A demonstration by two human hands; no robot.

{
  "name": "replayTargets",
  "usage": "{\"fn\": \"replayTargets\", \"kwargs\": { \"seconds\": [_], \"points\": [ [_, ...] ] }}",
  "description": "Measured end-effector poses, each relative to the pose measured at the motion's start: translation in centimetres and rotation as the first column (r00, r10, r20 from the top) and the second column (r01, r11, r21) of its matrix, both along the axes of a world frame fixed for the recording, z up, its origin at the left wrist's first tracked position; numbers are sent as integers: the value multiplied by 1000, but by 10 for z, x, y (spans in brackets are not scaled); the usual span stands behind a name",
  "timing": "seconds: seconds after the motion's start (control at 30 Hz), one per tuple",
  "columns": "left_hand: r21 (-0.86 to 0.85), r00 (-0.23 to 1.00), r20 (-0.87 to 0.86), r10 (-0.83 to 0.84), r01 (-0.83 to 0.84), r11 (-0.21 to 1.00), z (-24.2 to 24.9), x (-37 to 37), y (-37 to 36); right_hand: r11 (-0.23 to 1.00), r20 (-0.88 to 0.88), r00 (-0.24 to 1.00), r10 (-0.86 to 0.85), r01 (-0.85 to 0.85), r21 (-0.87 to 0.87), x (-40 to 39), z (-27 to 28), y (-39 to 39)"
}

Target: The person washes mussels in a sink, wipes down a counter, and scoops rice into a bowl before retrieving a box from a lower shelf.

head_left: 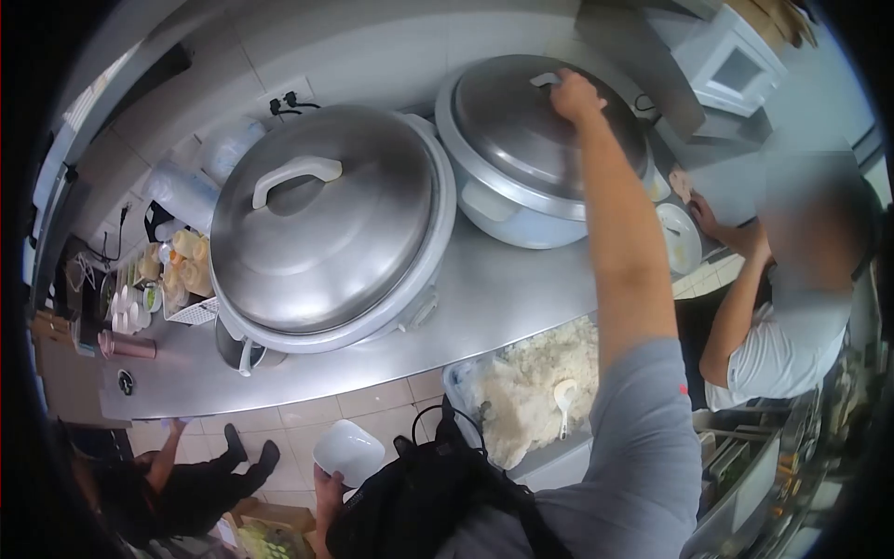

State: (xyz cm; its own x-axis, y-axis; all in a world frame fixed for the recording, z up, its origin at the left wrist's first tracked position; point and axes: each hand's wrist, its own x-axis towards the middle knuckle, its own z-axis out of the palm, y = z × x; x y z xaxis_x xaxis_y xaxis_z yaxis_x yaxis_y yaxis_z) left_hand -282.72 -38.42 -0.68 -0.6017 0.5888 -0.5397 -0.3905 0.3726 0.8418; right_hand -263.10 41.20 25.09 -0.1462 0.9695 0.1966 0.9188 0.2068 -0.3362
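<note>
The right hand (pixel 575 96) gripped the handle of the far cooker's lid (pixel 540 116); broad steel, likely heavy and hot. The left hand (pixel 328 484) held a white bowl (pixel 348 452) below the worktop (pixel 503 298).

we have 1 view only, from a camera worn on the head, looking forward and steeply down through a fisheye lens with dark rounded corners. it sits above the steel counter (pixel 521 298), close over the near rice cooker (pixel 331 224), with the right hand (pixel 575 96) stretched away from us and the floor tiles (pixel 372 401) far below.
</note>
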Motion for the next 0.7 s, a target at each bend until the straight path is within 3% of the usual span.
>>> {"fn": "replayTargets", "kwargs": {
  "seconds": [0.07, 0.13, 0.2, 0.23, 0.4, 0.47, 0.5, 0.63, 0.7],
  "points": [
    [-27, 1000, 23, -5, 5, 1000, -8, -2, -7, 995, -60, 996, 59, -64, -81, 10, 9, 3],
    [62, 999, 47, -25, 22, 998, -16, -6, -7, 990, -65, 988, 139, -140, -24, 21, -12, 37],
    [-9, 999, 53, -10, 10, 1000, -13, -7, -2, 984, -181, 973, 147, -162, -75, 21, -3, 26],
    [8, 997, 71, 4, -4, 1000, -17, -11, -3, 968, -154, 956, 251, -247, 47, 24, -7, 33],
    [43, 988, 132, 76, -83, 996, -13, -8, -3, 968, -261, 934, 243, -250, 6, 30, 16, 16],
    [13, 989, 132, 71, -74, 997, -21, -13, -11, 952, -219, 929, 299, -275, 137, 43, 15, 35],
    [17, 988, 138, 73, -76, 997, -23, -14, -12, 968, -314, 919, 239, -249, 6, 43, 26, 24],
    [32, 992, 112, 62, -66, 997, -21, -15, -10, 963, -442, 873, 205, -260, -67, 52, 32, 25],
    [59, 994, 92, 52, -58, 997, -21, -16, -10, 933, -595, 766, 245, -352, -70, 58, 27, 37]
  ]
}}
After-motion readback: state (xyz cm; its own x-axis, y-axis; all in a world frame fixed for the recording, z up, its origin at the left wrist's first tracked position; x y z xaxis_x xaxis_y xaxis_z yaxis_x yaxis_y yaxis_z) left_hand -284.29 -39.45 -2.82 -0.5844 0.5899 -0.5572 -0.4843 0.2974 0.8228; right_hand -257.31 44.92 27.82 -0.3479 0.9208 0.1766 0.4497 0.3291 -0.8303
